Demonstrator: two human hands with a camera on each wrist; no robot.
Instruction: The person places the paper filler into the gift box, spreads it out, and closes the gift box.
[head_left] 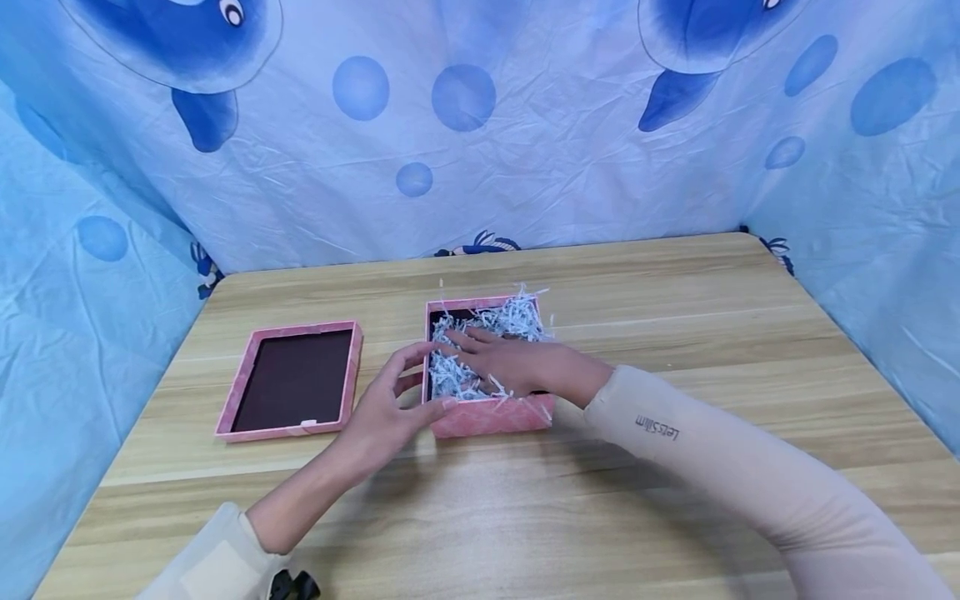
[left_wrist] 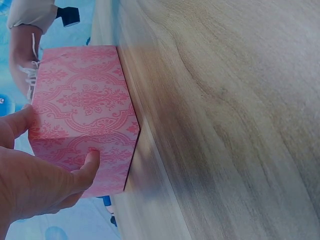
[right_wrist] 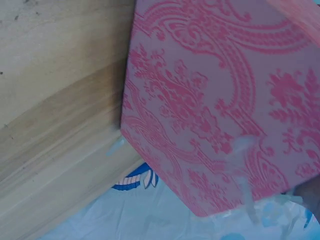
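Pink and patterned, the box (head_left: 491, 414) is sitting near the middle of the wooden table (head_left: 675, 300), full of white paper shreds (head_left: 495, 321). The left hand (head_left: 386, 408) is holding the box's near left corner, thumb on the front wall and fingers curled round the side. The right hand (head_left: 517, 362) is lying flat on the shreds with straight fingers, gripping nothing. The pink lid (head_left: 292, 381) is lying upside down just left of the box.

left hand (left_wrist: 35, 175) | thumb and finger grip pink patterned box (left_wrist: 82, 115) corner | box on wooden table (left_wrist: 225, 115)
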